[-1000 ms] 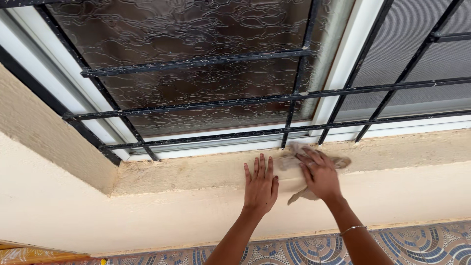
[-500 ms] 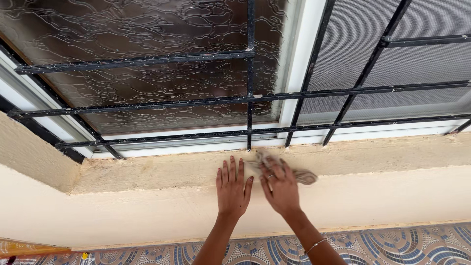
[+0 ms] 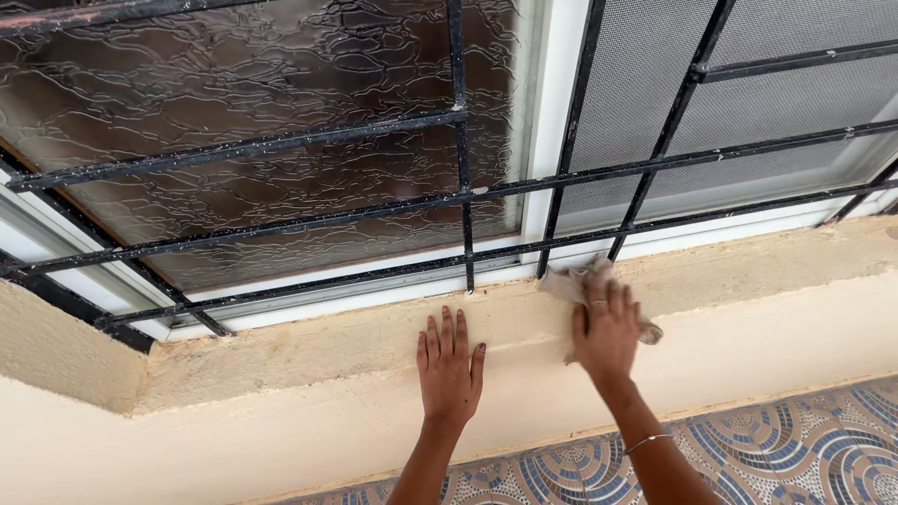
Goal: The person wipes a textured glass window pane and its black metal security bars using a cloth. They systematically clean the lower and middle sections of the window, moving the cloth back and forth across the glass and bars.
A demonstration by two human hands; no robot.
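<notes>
Beige and crumpled, the cloth (image 3: 580, 285) lies under your right hand (image 3: 608, 327) on the window sill (image 3: 309, 351), pressed against the sill's back edge where it meets the white window frame (image 3: 552, 140). Your fingers are spread over the cloth and press it flat to the cream surface; a corner of it sticks out past the far side of your hand. A thin bracelet (image 3: 647, 440) sits on that wrist.

Your left hand (image 3: 449, 369) lies flat on the bare sill just beside the right one, palm down, fingers straight and close together, holding nothing. Its fingertips point toward the back edge and stop short of the frame.

Black metal bars (image 3: 458, 201) cross in front of the window, and one upright bar comes down to the sill between your two hands. Behind the bars, patterned dark glass (image 3: 262, 93) fills the pane above your left hand, and grey mesh (image 3: 795, 103) fills the one above your right. Patterned floor tiles (image 3: 804, 449) show beneath the sill's front edge.
</notes>
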